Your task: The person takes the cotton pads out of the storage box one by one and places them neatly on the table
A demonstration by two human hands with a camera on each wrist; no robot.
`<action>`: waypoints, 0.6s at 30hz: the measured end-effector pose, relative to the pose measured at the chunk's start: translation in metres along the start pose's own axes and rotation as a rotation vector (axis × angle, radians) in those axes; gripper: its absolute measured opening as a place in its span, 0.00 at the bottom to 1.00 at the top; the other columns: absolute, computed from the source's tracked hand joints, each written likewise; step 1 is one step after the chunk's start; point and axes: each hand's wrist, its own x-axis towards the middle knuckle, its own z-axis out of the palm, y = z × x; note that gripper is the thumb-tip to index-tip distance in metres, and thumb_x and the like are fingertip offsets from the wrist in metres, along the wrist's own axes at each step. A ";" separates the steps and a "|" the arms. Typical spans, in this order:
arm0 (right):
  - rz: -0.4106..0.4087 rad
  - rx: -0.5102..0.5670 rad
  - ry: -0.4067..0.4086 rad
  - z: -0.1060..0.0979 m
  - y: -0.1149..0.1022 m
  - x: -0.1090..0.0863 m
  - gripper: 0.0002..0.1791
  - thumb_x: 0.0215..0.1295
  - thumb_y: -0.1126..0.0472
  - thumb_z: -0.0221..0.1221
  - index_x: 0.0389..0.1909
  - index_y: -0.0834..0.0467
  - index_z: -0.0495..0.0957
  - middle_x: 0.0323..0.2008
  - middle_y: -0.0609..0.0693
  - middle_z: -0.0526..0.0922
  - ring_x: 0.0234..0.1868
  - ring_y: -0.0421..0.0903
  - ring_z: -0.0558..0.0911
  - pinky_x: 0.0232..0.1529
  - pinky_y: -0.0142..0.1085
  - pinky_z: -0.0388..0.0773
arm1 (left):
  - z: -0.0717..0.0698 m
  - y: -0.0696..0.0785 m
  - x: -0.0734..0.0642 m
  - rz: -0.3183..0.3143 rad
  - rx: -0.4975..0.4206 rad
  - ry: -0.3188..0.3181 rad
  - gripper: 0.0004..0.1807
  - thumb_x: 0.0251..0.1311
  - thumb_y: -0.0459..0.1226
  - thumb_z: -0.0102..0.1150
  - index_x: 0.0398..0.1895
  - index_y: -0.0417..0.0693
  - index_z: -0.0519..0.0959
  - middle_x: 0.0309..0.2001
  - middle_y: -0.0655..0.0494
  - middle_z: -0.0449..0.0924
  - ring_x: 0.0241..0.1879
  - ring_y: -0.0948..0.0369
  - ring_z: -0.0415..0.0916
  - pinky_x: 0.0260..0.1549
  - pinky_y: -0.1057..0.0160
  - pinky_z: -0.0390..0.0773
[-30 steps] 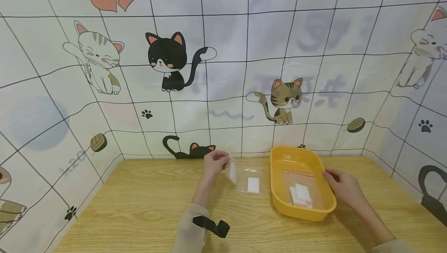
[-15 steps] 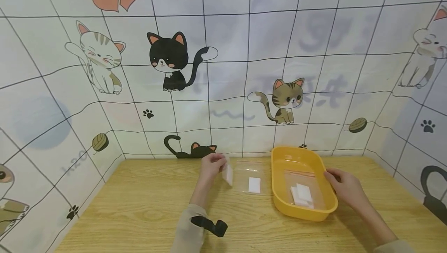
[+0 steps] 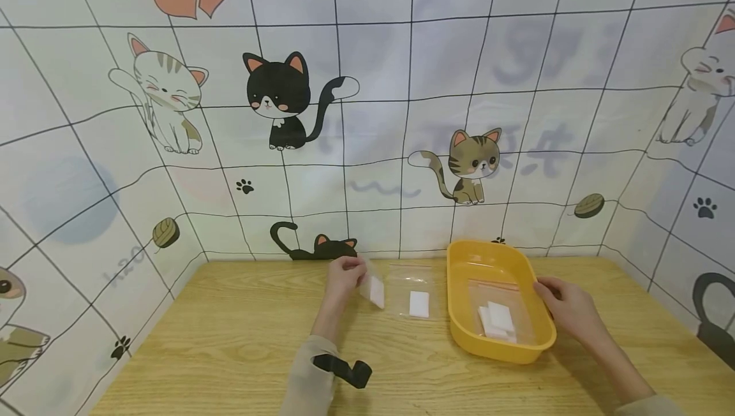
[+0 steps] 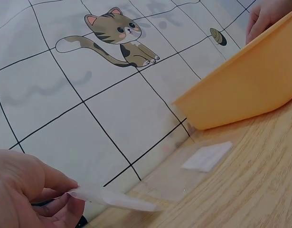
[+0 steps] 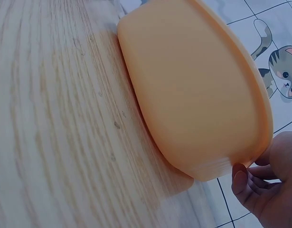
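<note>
My left hand (image 3: 343, 277) pinches the top edge of a small clear zip bag (image 3: 373, 289) with a flat white piece inside. In the left wrist view, that bag (image 4: 117, 198) slants down from thumb and fingers towards the wooden table. Just right of it, another clear zip bag (image 3: 404, 281) lies flat, holding a white rectangle (image 3: 419, 304). My right hand (image 3: 568, 307) grips the right rim of a yellow plastic basin (image 3: 452, 301), thumb outside in the right wrist view. Inside the basin are clear bags with white pieces (image 3: 498, 320), partly overlapping.
The wood-grain table (image 3: 230, 352) meets a wall cover (image 3: 373, 129) printed with cats and grid lines along its back edge. A black strap (image 3: 344, 370) sits round the left sleeve, with its end sticking out to the right.
My left hand has moved a little left and closer, and the bag it pinches has shifted left with it. My right hand stays on the basin rim, and the basin has not moved.
</note>
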 end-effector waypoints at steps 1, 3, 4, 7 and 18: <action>-0.001 -0.001 0.002 0.000 0.000 0.000 0.27 0.80 0.54 0.48 0.59 0.78 0.71 0.53 0.75 0.78 0.51 0.68 0.80 0.46 0.56 0.81 | 0.000 -0.001 0.001 0.009 0.014 0.012 0.09 0.62 0.22 0.59 0.44 0.23 0.78 0.33 0.45 0.79 0.28 0.62 0.74 0.27 0.72 0.76; -0.003 -0.002 0.004 0.000 0.000 0.000 0.27 0.80 0.54 0.48 0.59 0.78 0.71 0.52 0.75 0.79 0.51 0.68 0.80 0.46 0.56 0.81 | -0.001 -0.003 0.002 0.026 0.054 0.038 0.08 0.61 0.22 0.60 0.42 0.23 0.79 0.32 0.45 0.80 0.28 0.62 0.74 0.25 0.72 0.75; -0.004 -0.001 0.005 0.000 0.000 0.000 0.27 0.80 0.54 0.48 0.59 0.78 0.71 0.52 0.75 0.79 0.51 0.68 0.80 0.47 0.56 0.80 | -0.002 -0.004 0.003 0.033 0.077 0.054 0.07 0.60 0.22 0.60 0.41 0.24 0.79 0.31 0.45 0.80 0.27 0.63 0.74 0.25 0.72 0.75; -0.008 -0.001 0.007 -0.001 0.000 -0.001 0.27 0.80 0.54 0.48 0.59 0.78 0.72 0.52 0.74 0.79 0.51 0.68 0.80 0.46 0.56 0.81 | -0.004 -0.005 0.002 0.069 0.168 0.091 0.06 0.58 0.23 0.62 0.38 0.25 0.81 0.31 0.43 0.82 0.26 0.63 0.75 0.24 0.71 0.76; 0.009 0.007 -0.008 -0.002 -0.005 -0.002 0.27 0.81 0.55 0.47 0.60 0.79 0.70 0.53 0.76 0.78 0.52 0.69 0.79 0.47 0.57 0.81 | -0.009 -0.011 0.006 0.110 0.382 0.140 0.06 0.56 0.25 0.63 0.36 0.29 0.82 0.31 0.44 0.82 0.32 0.55 0.78 0.31 0.62 0.80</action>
